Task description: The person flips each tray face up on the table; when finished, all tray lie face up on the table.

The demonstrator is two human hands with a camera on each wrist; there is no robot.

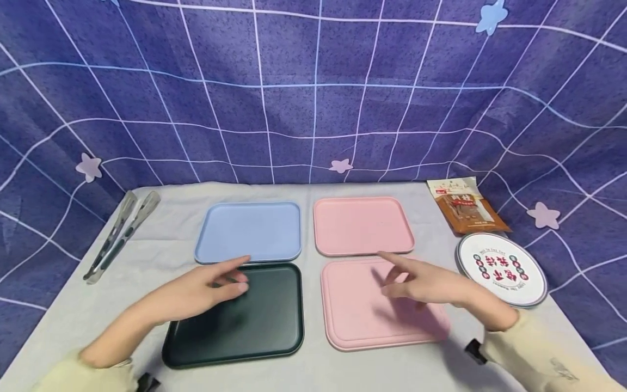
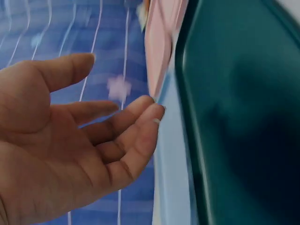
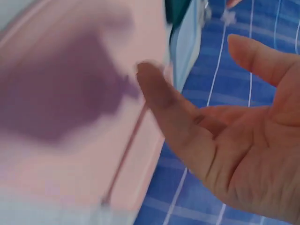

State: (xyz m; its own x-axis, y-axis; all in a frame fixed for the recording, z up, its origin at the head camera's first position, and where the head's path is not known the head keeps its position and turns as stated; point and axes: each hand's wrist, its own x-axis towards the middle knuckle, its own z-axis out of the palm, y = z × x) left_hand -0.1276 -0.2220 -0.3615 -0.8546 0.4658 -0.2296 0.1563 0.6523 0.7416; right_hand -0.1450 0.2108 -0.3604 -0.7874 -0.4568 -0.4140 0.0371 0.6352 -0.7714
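My left hand (image 1: pixel 208 288) hovers over the back left part of a dark green tray (image 1: pixel 254 321), its fingers loosely bent and holding nothing. In the left wrist view the thumb and fingers (image 2: pixel 136 145) stand apart. A light blue tray (image 1: pixel 250 231) lies just behind the green one. My right hand (image 1: pixel 426 280) hangs above the nearer pink tray (image 1: pixel 348 310), its shadow falling on that tray. Nothing is between its thumb and its relaxed fingers (image 3: pixel 173 112). Behind lies a second pink tray (image 1: pixel 362 226).
Metal tongs (image 1: pixel 120 234) with dark handles lie at the left. At the right are a brown and white food packet (image 1: pixel 467 207) and a round white plate with printed red characters (image 1: pixel 502 267). A purple gridded cloth (image 1: pixel 289 109) hangs behind the white-covered table (image 1: pixel 313 375).
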